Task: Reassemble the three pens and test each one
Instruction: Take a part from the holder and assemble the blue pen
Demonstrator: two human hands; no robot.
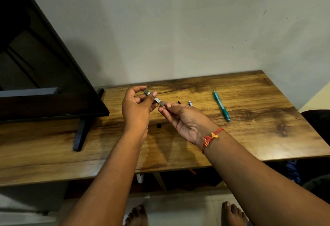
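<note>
My right hand [185, 120] hides most of what lies behind it in the middle of the frame. Only a white tip with a blue band [190, 103] and a small black end [179, 102] show above my knuckles, and I cannot tell whether they belong to one pen or two. A small black piece [159, 126] lies on the table [250, 140] below my hands, too small to make out. The dark screen [44, 82] at the left is cut off by the frame edge; its foot [81, 134] stands on the table.

I hold the grey pen [155, 98] up above the table at the centre of the frame, slanting from upper left to lower right. My left hand [137, 107] grips its upper end, fingers curled round it and the thumb pressed on top. My right hand pinches the lower end between thumb and fingertips, the other fingers loosely bent beneath. Where the pen ends inside that pinch I cannot see.

The teal pen [221, 106] lies whole on the table to the right, well apart from both hands, tip toward the lower right. A red and yellow thread [211, 137] circles my right wrist.
</note>
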